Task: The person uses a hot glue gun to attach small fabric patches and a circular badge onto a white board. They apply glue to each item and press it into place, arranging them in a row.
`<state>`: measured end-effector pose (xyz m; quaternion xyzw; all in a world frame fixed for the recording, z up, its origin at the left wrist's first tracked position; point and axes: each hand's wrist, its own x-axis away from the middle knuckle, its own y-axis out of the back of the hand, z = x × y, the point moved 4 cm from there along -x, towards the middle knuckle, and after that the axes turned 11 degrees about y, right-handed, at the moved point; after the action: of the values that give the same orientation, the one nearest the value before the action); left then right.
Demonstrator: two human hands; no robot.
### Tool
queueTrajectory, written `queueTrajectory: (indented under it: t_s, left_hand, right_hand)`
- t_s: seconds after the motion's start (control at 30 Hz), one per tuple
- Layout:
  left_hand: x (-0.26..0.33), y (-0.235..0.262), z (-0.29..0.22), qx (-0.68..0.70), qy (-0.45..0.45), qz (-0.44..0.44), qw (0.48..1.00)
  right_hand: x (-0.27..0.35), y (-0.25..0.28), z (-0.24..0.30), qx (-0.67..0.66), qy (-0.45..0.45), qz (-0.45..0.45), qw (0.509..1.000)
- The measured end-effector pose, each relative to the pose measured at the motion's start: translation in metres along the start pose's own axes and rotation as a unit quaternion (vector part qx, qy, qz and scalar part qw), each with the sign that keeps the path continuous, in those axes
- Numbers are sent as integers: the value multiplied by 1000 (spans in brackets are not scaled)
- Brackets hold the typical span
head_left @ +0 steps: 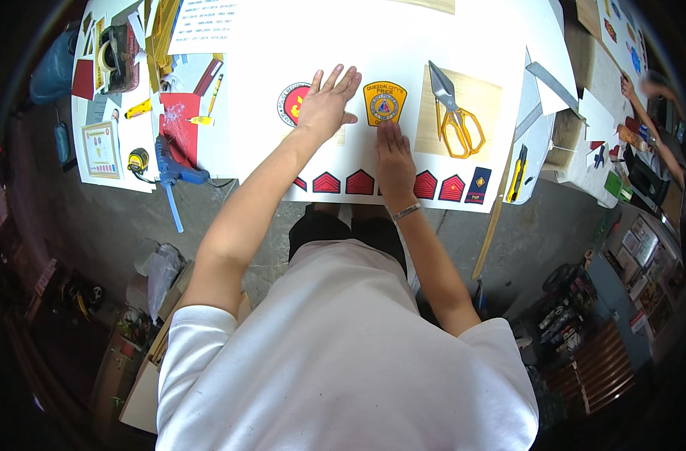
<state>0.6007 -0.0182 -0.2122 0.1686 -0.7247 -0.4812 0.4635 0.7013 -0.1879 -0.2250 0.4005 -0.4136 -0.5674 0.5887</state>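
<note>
My left hand (326, 109) lies flat with its fingers spread, partly covering a round red-and-white badge (290, 101) on a large white sheet (264, 154). To its right is a yellow shield-shaped badge (385, 90) with a blue round emblem. My right hand (395, 161) rests flat, fingers stretched out, with the tips at the lower edge of the yellow badge. Along the sheet's near edge runs a row of red chevron badges (359, 182), ending in a dark blue rectangular badge (477, 185); my right hand and wrist cover part of the row.
Orange-handled scissors (457, 120) lie on a wood-toned panel (487, 90). A yellow cutter knife (517, 174) and metal ruler (552, 84) are on the right. A blue glue gun (176, 169), tape measure (138, 160) and tape dispenser (119, 60) lie left. Another person's arm (647, 120) shows far right.
</note>
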Motion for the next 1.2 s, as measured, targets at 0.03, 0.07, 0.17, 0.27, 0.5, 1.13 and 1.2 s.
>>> queueTrajectory:
  t_s: [0.03,0.07,0.17,0.27,0.5,1.13,1.2]
  left_hand:
    - [1,0,0,11,-5,-11,1000]
    - [1,-1,0,21,-7,-9,1000]
    - [-1,-5,0,11,3,4,1000]
    - [-2,-5,-1,0,4,2,1000]
    - [0,0,-6,-24,-7,-15,1000]
    - [81,-56,-85,95,-85,-51,991]
    - [111,-64,-91,99,-115,-49,987]
  right_hand:
    - [-2,-1,-7,-12,-27,32,999]
    - [-10,3,-13,18,-17,-11,1000]
    - [-52,-2,-33,23,-46,-42,998]
    - [-79,-4,-33,32,-13,-103,994]
    - [-74,2,-40,-17,41,-80,996]
    - [176,96,-80,-185,-222,-57,956]
    - [189,91,-93,-176,-239,-36,954]
